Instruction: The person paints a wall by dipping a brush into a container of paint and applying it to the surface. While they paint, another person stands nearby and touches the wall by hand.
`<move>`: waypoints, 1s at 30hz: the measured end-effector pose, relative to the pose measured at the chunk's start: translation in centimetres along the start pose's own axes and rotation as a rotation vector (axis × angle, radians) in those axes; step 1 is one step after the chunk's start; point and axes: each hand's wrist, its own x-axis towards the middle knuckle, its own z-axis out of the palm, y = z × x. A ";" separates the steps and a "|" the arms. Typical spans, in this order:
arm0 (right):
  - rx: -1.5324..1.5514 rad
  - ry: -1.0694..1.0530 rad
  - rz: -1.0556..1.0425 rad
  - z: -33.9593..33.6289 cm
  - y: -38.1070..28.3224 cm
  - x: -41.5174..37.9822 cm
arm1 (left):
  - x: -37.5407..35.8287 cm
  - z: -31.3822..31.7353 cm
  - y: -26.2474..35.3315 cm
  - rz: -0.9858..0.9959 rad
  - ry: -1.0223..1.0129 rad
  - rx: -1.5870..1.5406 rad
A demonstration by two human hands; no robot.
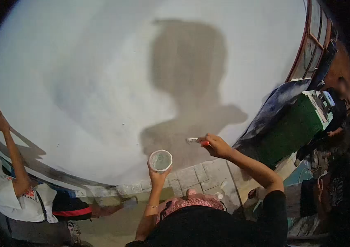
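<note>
- The red-handled, pale-tipped brush (198,141) sits before the wall (101,61), pinched between the right hand's (219,147) fingertips, perhaps for control; whether it touches, I can't tell.
- The left hand (157,176) curls snugly round a round, white-rimmed cup (160,170), mouth up, presumably against spilling.
- Beyond, that smooth wall carries a soft-edged shadow (187,61); blocky paving (201,173) lies below.

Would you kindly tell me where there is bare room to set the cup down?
The floor looks bare between the left forearm and the neighbour's leg. A hand might pass between the cup and the brush. It is crowded on the right, around the green box.
</note>
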 end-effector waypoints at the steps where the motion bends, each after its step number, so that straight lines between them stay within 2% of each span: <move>1: 0.006 0.005 0.000 0.5 -1.2 1.0 | 0.0 -1.3 0.2 0.010 -0.005 0.071; 3: 0.116 0.057 -0.120 0.6 -3.5 4.4 | 0.0 -3.4 0.5 0.020 -0.008 0.132; 5: 0.011 0.027 -0.185 -0.5 -5.5 8.4 | -0.2 -6.1 0.3 -0.047 -0.008 0.028; 6: -0.062 0.012 -0.203 -1.4 -6.5 10.6 | -0.2 -7.4 0.6 -0.010 0.010 0.208; 7: -0.074 0.037 -0.252 -2.5 -7.2 13.0 | -0.2 -8.4 0.3 -0.012 0.013 0.212; 8: -0.075 0.109 -0.446 -4.5 -8.8 15.5 | -0.4 -9.5 -0.4 -0.056 0.020 0.154; 9: -0.085 0.169 -0.436 -6.7 -11.4 17.2 | -0.7 -10.7 -0.8 -0.098 0.026 0.093; 10: -0.090 0.173 -0.291 -8.9 -14.1 18.3 | -0.9 -11.6 -0.6 -0.101 0.024 0.097; 11: -0.087 0.246 -0.409 -11.1 -16.2 19.4 | -1.0 -12.3 -0.2 -0.075 0.034 0.057; 12: -0.186 0.359 -0.498 -13.2 -18.2 20.2 | -1.1 -12.9 0.1 -0.047 0.043 0.014; 13: -0.299 0.450 -0.415 -15.0 -19.5 20.7 | -1.2 -13.7 0.4 -0.048 0.038 0.012; 14: -0.395 0.457 -0.526 -18.0 -22.6 20.6 | -1.1 -14.4 0.8 -0.028 0.005 0.037; 15: -0.668 0.569 -0.657 -21.4 -21.5 21.3 | -1.1 -14.9 1.2 -0.006 -0.028 0.061; 16: -0.627 0.548 -0.762 -22.9 -24.2 22.0 | -1.1 -15.2 2.3 0.003 -0.022 0.153; 17: -0.373 0.611 -0.850 -22.9 -26.3 22.5 | -0.9 -15.4 2.6 0.012 -0.029 0.145; 19: -0.466 0.825 -0.863 -22.4 -28.0 22.6 | -0.9 -15.7 2.6 -0.016 -0.041 0.043; 20: -0.581 0.920 -0.633 -22.6 -25.7 21.9 | -0.8 -15.9 2.4 0.030 -0.032 0.105; 23: -0.754 0.981 -0.575 -16.9 -22.4 20.5 | -1.3 -16.5 2.4 -0.060 -0.077 0.020; 24: -0.681 0.889 -0.733 -14.4 -20.9 20.0 | -1.3 -16.8 1.0 -0.016 -0.062 0.078; 25: -0.674 0.803 -0.770 -11.1 -19.9 18.9 | -1.5 -17.2 -0.4 -0.017 -0.064 0.075; 26: -0.621 0.765 -0.660 -7.4 -18.0 17.6 | -1.7 -17.6 -1.7 -0.055 -0.059 0.048; 27: -0.694 0.699 -0.665 -4.1 -16.5 16.0 | -1.7 -17.6 -0.6 -0.041 -0.056 0.064; 28: -0.629 0.631 -0.547 -0.5 -15.4 14.2 | -1.8 -17.6 0.7 -0.027 -0.054 0.081; 29: -0.634 0.497 -0.484 2.8 -12.4 12.4 | -1.8 -17.9 0.4 -0.026 -0.056 0.079; 30: -0.562 0.400 -0.397 5.4 -12.3 11.1 | -1.7 -18.4 -0.1 0.006 -0.054 0.095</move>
